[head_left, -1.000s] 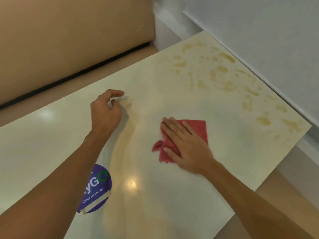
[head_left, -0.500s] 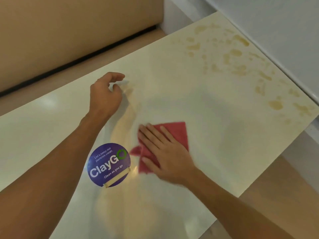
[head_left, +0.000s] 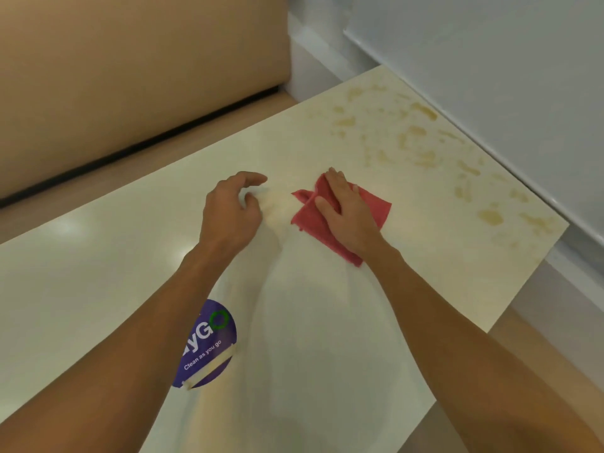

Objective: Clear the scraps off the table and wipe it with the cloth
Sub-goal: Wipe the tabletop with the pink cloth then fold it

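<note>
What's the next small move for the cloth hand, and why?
Probably slide the right hand, which is pressed flat on the red cloth, forward and to the right toward the yellowish stains. They cover the far right corner of the table, and the cloth lies short of them, on a part that looks unstained.

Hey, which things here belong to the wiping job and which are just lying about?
Job: red cloth, right hand pressing it flat, table, yellowish stains at the far corner.
Lying about: purple sticker, tan bench behind the table.
</note>
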### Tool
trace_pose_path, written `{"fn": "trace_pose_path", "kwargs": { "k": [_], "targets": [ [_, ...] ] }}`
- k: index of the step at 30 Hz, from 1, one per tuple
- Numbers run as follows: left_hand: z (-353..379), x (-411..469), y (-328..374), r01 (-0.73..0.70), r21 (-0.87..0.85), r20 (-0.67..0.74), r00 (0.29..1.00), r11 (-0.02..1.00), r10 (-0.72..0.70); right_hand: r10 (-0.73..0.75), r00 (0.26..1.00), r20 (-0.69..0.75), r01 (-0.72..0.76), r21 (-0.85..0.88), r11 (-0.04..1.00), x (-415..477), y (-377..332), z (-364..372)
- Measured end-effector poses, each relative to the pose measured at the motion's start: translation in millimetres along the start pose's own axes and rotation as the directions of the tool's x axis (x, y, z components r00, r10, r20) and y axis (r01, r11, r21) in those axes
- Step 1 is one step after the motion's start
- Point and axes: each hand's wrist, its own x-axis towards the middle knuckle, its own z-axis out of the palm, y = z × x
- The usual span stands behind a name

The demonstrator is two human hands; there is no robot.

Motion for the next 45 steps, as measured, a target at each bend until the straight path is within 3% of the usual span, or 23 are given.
{"fn": "trace_pose_path", "kwargs": {
  "k": [2,7,9,12,14,17,21,23,25,30,35,38,45],
  "targets": [
    [16,2,15,-0.022,-0.002,0.006,1.0,1.0,0.022,0.042,0.995,-0.092,-0.026,0.162,0.986,-16,16,-24],
    [82,-6,54,-0.097,0.038,0.008,0.995,0.995,0.097,0.199,0.936,-0.291,-0.133,0.23,0.964,-49,66,-57],
    [120,-14,71,-0.076,0.185,-0.005,0.997,0.98,0.078,0.248,0.922,-0.297,-0.166,0.275,0.947,-46,80,-62],
    [175,-24,90,0.045,0.516,0.027,0.997,0.855,-0.07,0.248,0.919,-0.307,-0.171,0.256,0.951,-29,94,-66],
    [198,-27,88,0.086,0.591,0.0,0.994,0.802,-0.107,0.201,0.93,-0.309,-0.14,0.206,0.968,-12,101,-67],
    [208,-20,83,0.085,0.602,-0.019,0.996,0.794,-0.091,0.029,0.955,-0.297,-0.016,0.049,0.999,14,114,-69],
    [193,29,68,-0.075,0.661,0.12,0.993,0.747,-0.007,-0.107,0.947,-0.304,0.068,-0.135,0.988,33,136,-70],
    [182,65,61,-0.133,0.663,0.189,0.982,0.737,0.008,-0.112,0.94,-0.321,0.064,-0.157,0.986,37,141,-69],
    [183,88,61,-0.101,0.684,0.177,0.984,0.722,-0.03,-0.104,0.941,-0.321,0.044,-0.189,0.981,40,144,-66],
    [208,82,69,0.11,0.716,-0.088,0.994,0.69,-0.067,-0.1,0.949,-0.298,0.034,-0.221,0.975,40,147,-65],
    [185,49,58,0.086,0.69,-0.075,0.996,0.718,-0.047,-0.075,0.952,-0.297,-0.002,-0.251,0.968,39,144,-66],
    [161,37,47,0.018,0.7,0.005,1.0,0.714,-0.03,-0.051,0.951,-0.306,-0.043,-0.291,0.956,40,144,-67],
    [162,145,52,0.11,0.717,-0.033,0.992,0.689,-0.124,-0.016,0.962,-0.273,-0.102,-0.411,0.906,42,141,-61]
  ]
}}
